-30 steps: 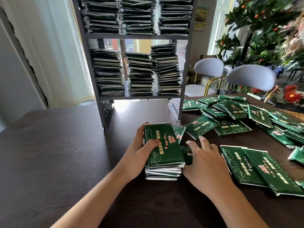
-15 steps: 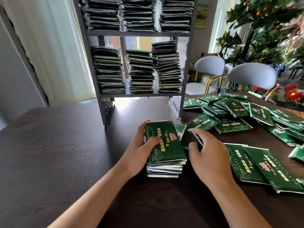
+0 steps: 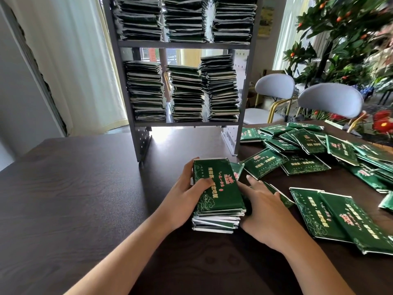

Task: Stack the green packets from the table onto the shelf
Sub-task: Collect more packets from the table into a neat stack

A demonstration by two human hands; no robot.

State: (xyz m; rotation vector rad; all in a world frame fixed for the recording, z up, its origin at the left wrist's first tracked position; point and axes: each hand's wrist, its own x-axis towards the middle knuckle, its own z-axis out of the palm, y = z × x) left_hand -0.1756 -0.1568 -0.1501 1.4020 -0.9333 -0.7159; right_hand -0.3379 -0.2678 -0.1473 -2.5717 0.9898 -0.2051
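A stack of green packets (image 3: 217, 188) stands on the dark table (image 3: 74, 199) in front of me. My left hand (image 3: 182, 201) grips its left side, thumb across the top packet. My right hand (image 3: 265, 213) lies against the stack's right side with its fingers round a single green packet (image 3: 285, 199), most of which is hidden under the hand. The grey shelf (image 3: 185, 45) behind the stack has three tall piles of packets on its lower level and more on the level above. Several loose packets (image 3: 304, 165) are scattered on the table to the right.
Two overlapping packets (image 3: 331, 218) lie close to my right forearm. Two pale chairs (image 3: 331, 99) stand behind the table's right side, with plants (image 3: 344, 39) and red flowers beyond. A white curtain hangs at the left.
My right hand lifted a loose packet from beside the stack, held it on edge, and has now brought it in against the stack's right side. My left hand kept its grip.
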